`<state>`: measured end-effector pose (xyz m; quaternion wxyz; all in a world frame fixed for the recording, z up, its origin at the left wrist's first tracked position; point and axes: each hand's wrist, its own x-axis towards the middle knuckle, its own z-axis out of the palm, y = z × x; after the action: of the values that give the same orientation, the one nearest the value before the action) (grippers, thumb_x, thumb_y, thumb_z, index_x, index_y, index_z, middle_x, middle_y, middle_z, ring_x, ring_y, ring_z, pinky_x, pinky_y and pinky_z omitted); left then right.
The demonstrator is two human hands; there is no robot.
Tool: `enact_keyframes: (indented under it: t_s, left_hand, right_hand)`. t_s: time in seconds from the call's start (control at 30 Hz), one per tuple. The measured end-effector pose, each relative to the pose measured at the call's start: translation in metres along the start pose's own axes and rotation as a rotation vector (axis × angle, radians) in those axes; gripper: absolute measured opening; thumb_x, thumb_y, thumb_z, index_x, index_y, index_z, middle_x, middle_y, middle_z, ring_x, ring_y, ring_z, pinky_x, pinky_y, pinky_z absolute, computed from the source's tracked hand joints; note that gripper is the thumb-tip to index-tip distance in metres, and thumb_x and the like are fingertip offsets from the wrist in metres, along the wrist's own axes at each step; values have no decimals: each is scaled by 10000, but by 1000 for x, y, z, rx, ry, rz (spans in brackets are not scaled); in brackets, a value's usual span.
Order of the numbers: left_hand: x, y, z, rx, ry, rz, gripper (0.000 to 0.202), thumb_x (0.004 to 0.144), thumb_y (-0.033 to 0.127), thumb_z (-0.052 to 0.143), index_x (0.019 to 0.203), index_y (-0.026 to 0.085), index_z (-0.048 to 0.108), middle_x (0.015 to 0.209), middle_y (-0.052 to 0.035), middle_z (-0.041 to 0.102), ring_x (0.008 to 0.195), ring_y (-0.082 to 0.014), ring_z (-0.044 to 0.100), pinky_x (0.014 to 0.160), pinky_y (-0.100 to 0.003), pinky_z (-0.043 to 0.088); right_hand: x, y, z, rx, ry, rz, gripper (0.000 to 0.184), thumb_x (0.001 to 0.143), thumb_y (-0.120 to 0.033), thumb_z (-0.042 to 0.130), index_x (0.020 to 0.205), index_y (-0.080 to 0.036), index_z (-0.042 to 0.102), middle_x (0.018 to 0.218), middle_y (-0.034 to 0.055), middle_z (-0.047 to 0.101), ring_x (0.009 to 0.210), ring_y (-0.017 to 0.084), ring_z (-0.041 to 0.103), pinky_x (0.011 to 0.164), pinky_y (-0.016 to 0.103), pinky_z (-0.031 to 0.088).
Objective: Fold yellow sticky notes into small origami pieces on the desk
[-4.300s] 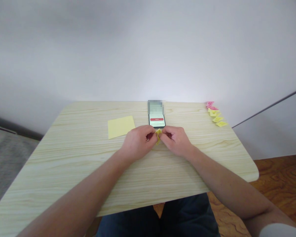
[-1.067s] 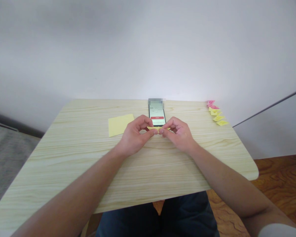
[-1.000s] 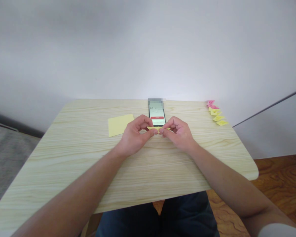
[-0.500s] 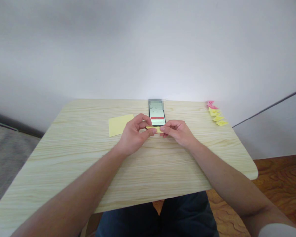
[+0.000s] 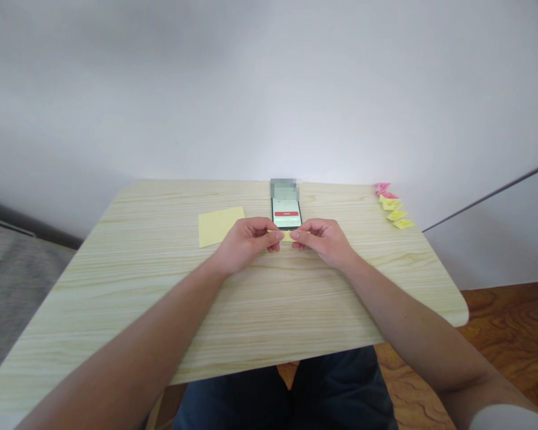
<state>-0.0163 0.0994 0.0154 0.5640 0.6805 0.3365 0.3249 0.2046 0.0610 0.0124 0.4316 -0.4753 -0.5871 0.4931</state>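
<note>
Head view, only one available. Person's left hand (image 5: 248, 240) and right hand (image 5: 323, 239) both gripping the yellow paper piece (image 5: 287, 236), thumbs on the near face, fingers behind. Piece sits between the two hands, just on the near side of the phone (image 5: 286, 221); can't tell if it touches the tabletop (image 5: 269, 325) or is held just above it. Fingers hide its ends, so full shape unclear; visible part is a narrow strip.

Handling, my read: very light, thin, stiffer where layers stack, takes a crease easily, tears or crumples if forced. Low slip risk. Best hold: light thumb-and-finger pinch at each end, middle left free.

Containers: none in view. Yellow sheet (image 5: 220, 226) lies flat, left of the phone, near the left hand. Pink folded paper (image 5: 382, 190) and yellow folded pieces (image 5: 403, 223) sit along the far right edge, well apart from the right hand.
</note>
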Motion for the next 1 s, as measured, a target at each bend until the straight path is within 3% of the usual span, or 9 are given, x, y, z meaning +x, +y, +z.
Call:
enact_keyframes:
  t_s: [0.13, 0.57, 0.8, 1.0]
  left_hand:
    - [-2, 0, 3, 11, 3, -21, 300, 865, 441, 721, 780, 154, 705, 702, -37, 694, 666, -146, 601, 648, -261, 456]
    - [-3, 2, 0, 25, -65, -83, 335, 879, 446, 707, 730, 146, 699, 684, -38, 698, 650, -133, 589, 652, -258, 445]
    - [-2, -2, -3, 88, 7, -37, 314, 891, 437, 692, 764, 152, 666, 666, -14, 665, 626, -119, 551, 608, -242, 414]
    - [-1, -1, -3, 98, 28, -21, 305, 888, 434, 694, 787, 148, 661, 649, -5, 639, 603, -112, 517, 579, -235, 382]
  right_hand:
    - [-1, 1, 0, -71, -83, 13, 338, 799, -504, 788, 842, -169, 769, 797, 64, 776, 650, 148, 665, 588, 257, 505]
    - [-3, 0, 1, -126, -81, 32, 384, 808, -547, 765, 745, -173, 699, 722, 53, 758, 580, 136, 631, 532, 238, 454]
    - [0, -1, -2, -66, -128, 28, 347, 825, -495, 762, 817, -148, 757, 796, 69, 779, 661, 144, 672, 625, 250, 509]
    - [-1, 2, -2, -122, -90, 19, 353, 833, -489, 757, 742, -151, 718, 695, 43, 748, 572, 115, 611, 521, 220, 418]
